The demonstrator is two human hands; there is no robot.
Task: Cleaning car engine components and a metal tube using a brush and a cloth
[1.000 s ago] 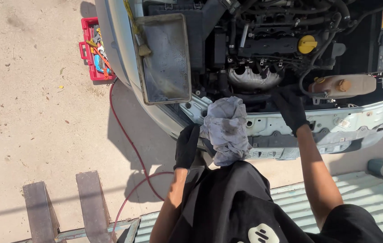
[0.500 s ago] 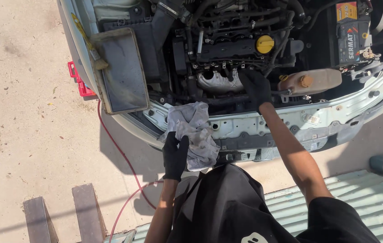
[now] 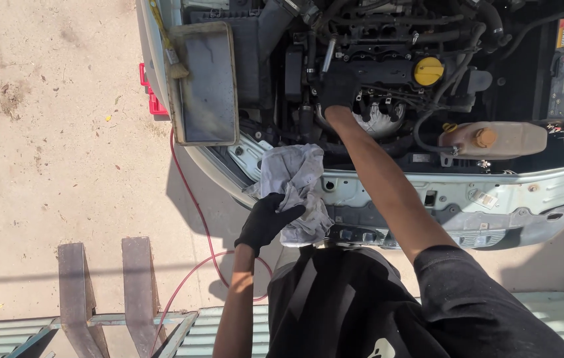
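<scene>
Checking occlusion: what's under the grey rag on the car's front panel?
The grey rag drapes over the pale front panel, left hand gripping its lower edge. Whatever lies beneath it is covered.

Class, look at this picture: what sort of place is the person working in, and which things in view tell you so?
Probably an outdoor car-repair yard. A car's open engine bay is exposed over a bare concrete ground, a red hose trails across it, and the gloved left hand holds a grey rag.

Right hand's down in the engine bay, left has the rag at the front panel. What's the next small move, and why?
Probably bring the grey rag up to the right hand. That gloved hand is pressed into the engine beside the yellow cap, while the left hand holds the rag low on the front panel.
</scene>
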